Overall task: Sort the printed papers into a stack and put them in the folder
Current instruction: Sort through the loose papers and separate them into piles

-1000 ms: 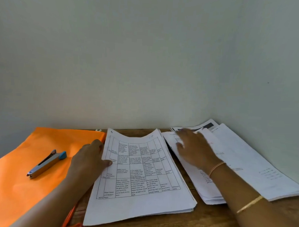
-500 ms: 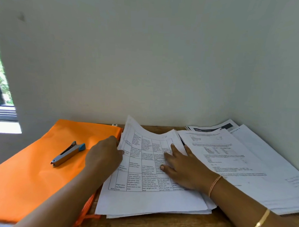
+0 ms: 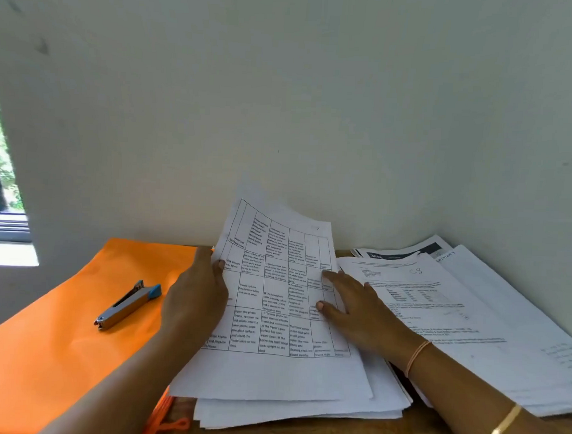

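A wooden desk [image 3: 350, 433] is pushed into a corner of pale, bare walls [image 3: 283, 102], with a strip of window [image 3: 0, 188] at nine o'clock showing green outside. The printed papers lie in two lots. The nearer stack [image 3: 302, 411] sits at six o'clock, its edges uneven. Its top sheet [image 3: 274, 314], printed with a table, is raised at the far end and curls up towards the wall at twelve o'clock. The left hand [image 3: 196, 298] grasps that sheet by its left edge, thumb on top and the fingers hidden beneath. The right hand [image 3: 356, 308] lies released and flat on the sheet's right side, fingers straight and pointing to eleven o'clock. A thin band [image 3: 418, 357] and a gold bangle [image 3: 498, 429] show on that arm. A second pile of papers [image 3: 470, 323] spreads at three o'clock, fanned against the side wall. The orange folder [image 3: 59, 338] lies flat at eight o'clock, just beside the stack, and a stapler [image 3: 128, 305] rests on it. An orange cord [image 3: 167, 425] trails from the folder's near corner onto the wood
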